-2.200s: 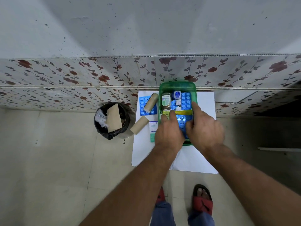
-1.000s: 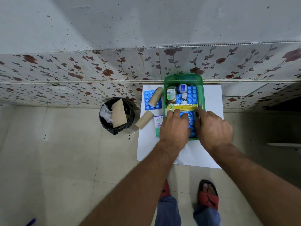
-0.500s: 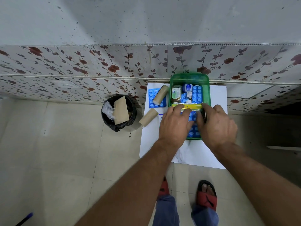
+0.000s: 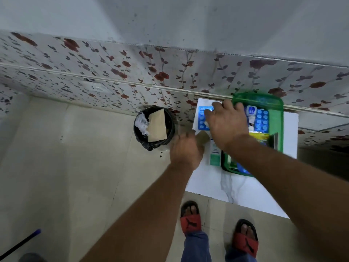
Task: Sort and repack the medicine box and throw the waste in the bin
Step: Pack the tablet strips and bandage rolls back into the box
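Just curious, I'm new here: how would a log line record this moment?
left grip: at roll | right grip: over blister pack | both blurred

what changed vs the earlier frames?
Both hands left the green box and swung left. The right hand is now over the blister pack, the left hand at the lower roll. Grips unclear, blurred. Box, bin and board unmoved.

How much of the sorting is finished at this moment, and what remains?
Done: the bin already holds a cardboard piece and crumpled white waste, and the green box holds blister packs and a yellow packet. In hand: the right hand reaches over the blue blister pack beside the box; the left hand is at a cardboard roll, grip blurred. Left: those two and the white-green carton.
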